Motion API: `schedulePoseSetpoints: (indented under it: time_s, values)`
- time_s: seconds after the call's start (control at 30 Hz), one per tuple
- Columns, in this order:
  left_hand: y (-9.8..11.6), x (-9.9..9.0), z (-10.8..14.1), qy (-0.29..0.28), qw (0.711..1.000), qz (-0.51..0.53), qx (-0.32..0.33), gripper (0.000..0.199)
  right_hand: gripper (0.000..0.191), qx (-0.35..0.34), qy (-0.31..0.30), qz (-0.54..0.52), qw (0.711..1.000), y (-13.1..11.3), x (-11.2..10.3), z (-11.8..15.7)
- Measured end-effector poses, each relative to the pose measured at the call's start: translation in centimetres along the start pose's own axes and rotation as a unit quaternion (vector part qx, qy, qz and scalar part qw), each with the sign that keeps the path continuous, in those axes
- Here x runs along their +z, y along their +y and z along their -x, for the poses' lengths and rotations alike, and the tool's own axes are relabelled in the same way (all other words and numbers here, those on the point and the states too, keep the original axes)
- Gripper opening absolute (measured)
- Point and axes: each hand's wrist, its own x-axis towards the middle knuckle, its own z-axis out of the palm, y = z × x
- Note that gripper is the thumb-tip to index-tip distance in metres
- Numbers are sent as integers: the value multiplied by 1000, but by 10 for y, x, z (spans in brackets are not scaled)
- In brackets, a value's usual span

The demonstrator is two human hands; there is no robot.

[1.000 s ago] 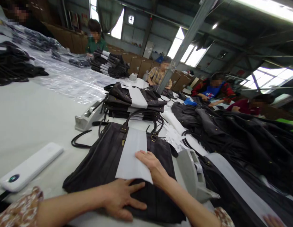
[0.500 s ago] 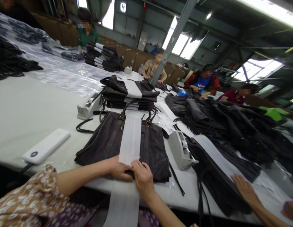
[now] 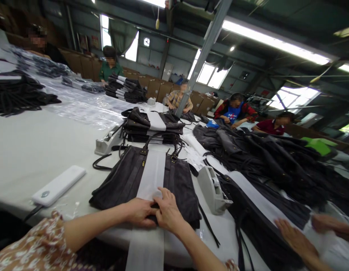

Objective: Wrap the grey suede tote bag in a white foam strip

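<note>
A dark grey handbag (image 3: 123, 180) lies flat before me, its handles pointing away. Down its middle runs a white paper strip (image 3: 152, 173), which passes the bag's near edge and hangs over the table's front. At that near edge my left hand (image 3: 142, 212) is closed on the strip, fingers bent. Right beside it, almost touching, my right hand (image 3: 167, 209) also grips the strip, with its index finger reaching up across the paper. The fingertips of both hands are partly hidden.
Tape dispensers stand left (image 3: 106, 141) and right (image 3: 214, 190) of the bag. Behind it is a stack of banded bags (image 3: 152, 126). A white power bank (image 3: 58, 186) lies left. At right, a co-worker's hand (image 3: 295, 235) rests by another bag (image 3: 259, 222). A bag pile (image 3: 248, 146) lies beyond.
My right hand has shifted from lying on the strip to bent fingers at the bag's near edge. The view has tilted up. A second co-worker's hand has come in at right with whitish material.
</note>
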Motion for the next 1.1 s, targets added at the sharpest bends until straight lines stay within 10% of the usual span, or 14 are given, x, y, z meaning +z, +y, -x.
schedulePoseSetpoints:
  time_s: [0.73,0.93,1.1]
  values:
    - [7,19,10,97,995,-28,-2,49,44,21,61,77,995,8,48,18]
    - [30,-11,35,202,977,-73,7,18,33,7,76,130,989,6,55,15]
    - [28,-29,33,149,979,-134,-50,82,33,12,94,151,984,0,68,18]
